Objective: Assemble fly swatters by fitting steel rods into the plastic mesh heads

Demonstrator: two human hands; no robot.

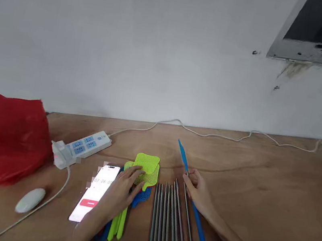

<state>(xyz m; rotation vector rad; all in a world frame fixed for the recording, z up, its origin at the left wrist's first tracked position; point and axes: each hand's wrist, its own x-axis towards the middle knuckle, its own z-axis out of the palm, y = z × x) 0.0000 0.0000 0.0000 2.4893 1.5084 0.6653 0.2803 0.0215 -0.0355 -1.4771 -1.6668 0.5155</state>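
Observation:
My left hand (124, 190) rests with fingers curled on a stack of plastic fly-swatter heads, the top one lime green (148, 167) with a blue one (142, 197) under it. Their green handles (118, 225) lie toward me. My right hand (197, 189) pinches a long blue plastic handle (183, 156) that slants from the far left to the near right. Between the hands lie several thin metal rods (166, 223) side by side on the wooden table (260, 185).
A phone (94, 197) with a lit screen lies left of the swatters. Farther left are a white power strip (83, 147), a white mouse (30, 199) with its cable, and a red plastic bag (1, 140). A white cable (222, 136) runs along the wall.

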